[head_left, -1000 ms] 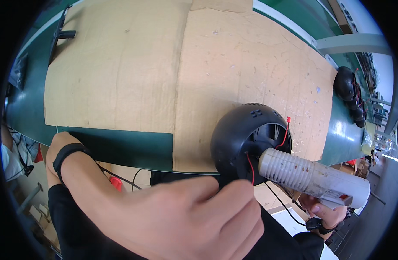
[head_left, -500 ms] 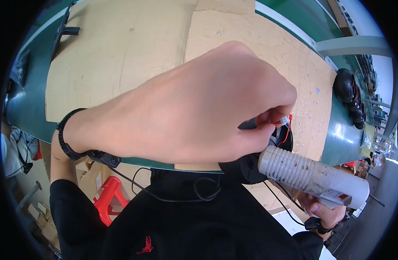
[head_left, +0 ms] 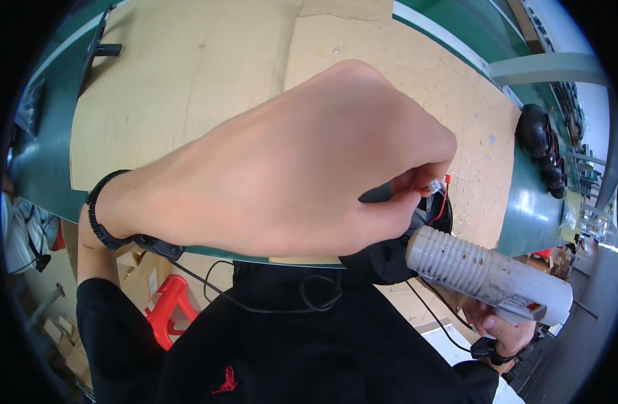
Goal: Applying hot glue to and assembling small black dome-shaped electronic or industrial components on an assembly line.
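My left hand [head_left: 336, 161] reaches across the middle, thumb and forefinger pinched on a small white connector [head_left: 434, 186] beside a thin red wire [head_left: 442, 206]. Under those fingers is a black rounded part [head_left: 445, 217], mostly hidden by my hand. At the lower right my right hand [head_left: 501, 328] grips a dirty white heat gun [head_left: 487, 271] with a ribbed barrel. The barrel's ribbed end points left, close to the black part and just below my left thumb. Only some fingers of my right hand show beneath the heat gun.
Cardboard sheets [head_left: 181, 87] cover the green bench [head_left: 524, 219]. Several black rounded parts [head_left: 534, 131] with red wires sit along the bench's right side. A dark stand [head_left: 93, 54] is at the far left. Below the bench edge are a red stool [head_left: 169, 306] and a black cable [head_left: 268, 311].
My left hand has shifted slightly left with the connector. The ribbed end of the heat gun has moved a little to the right. Both hands keep their grip.
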Demonstrator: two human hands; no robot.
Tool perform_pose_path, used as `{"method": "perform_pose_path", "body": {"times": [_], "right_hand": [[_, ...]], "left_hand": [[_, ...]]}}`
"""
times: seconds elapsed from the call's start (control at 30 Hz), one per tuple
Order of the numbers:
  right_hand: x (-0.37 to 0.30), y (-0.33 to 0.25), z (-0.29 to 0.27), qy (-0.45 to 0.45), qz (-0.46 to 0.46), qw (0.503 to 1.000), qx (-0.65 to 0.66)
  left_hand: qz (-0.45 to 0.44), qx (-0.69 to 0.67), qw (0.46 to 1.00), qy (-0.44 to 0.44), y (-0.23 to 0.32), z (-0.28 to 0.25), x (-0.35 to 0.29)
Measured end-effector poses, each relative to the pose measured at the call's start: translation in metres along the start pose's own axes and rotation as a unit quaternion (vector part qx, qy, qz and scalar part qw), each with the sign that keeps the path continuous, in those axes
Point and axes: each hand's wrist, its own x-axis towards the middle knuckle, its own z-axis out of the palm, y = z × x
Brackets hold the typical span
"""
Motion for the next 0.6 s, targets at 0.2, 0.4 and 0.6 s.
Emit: {"method": "perform_pose_path", "body": {"times": [0.2, 0.4, 0.6], "right_hand": [[0.005, -0.009, -0.011, -0.079, 0.013, 0.994, -0.07], [0.009, -0.006, -0.01, -0.09, 0.016, 0.994, -0.053], [0.011, -0.001, -0.018, -0.103, 0.019, 0.994, -0.033]], "left_hand": [[0.001, -0.006, 1.0, 0.009, -0.001, 0.002, -0.001], [0.001, -0.005, 1.0, 0.005, 0.0, 0.001, -0.001], [0.0, -0.005, 1.0, -0.002, 0.001, -0.002, -0.004]]}}
